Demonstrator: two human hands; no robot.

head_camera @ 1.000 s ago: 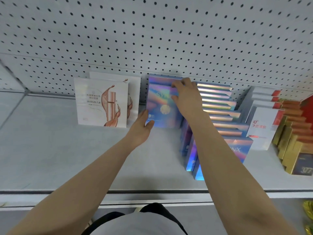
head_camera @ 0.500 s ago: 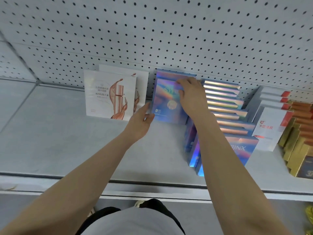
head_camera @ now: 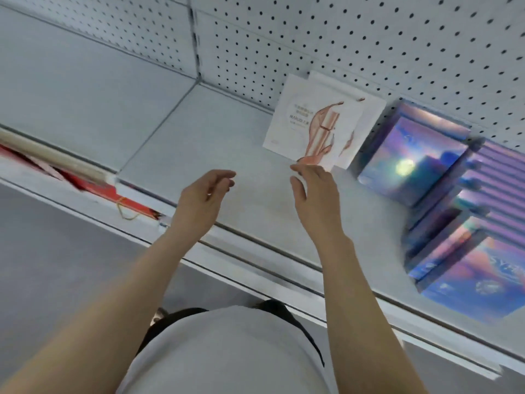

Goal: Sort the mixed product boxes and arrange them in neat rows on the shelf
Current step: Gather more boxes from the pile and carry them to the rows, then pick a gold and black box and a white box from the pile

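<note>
Two white boxes with a rose-gold print point(head_camera: 309, 123) stand against the pegboard at the back of the grey shelf point(head_camera: 204, 137). To their right an iridescent blue box point(head_camera: 409, 163) stands upright, and a row of the same boxes point(head_camera: 488, 200) runs toward the front edge. My left hand point(head_camera: 203, 199) hovers over the shelf with loosely curled fingers, holding nothing. My right hand point(head_camera: 315, 197) is raised just in front of the white boxes, fingers relaxed, holding nothing. The whole view is tilted and blurred.
A pegboard back wall point(head_camera: 341, 38) rises behind the shelf. Red and cream flat items point(head_camera: 93, 183) lie at the front edge of the neighbouring shelf section on the left. The shelf's front rail point(head_camera: 255, 268) runs diagonally under my forearms.
Both hands have let go of the iridescent box and drawn back to the left. The view has swung left and tilted, so the boxes now sit at the right.
</note>
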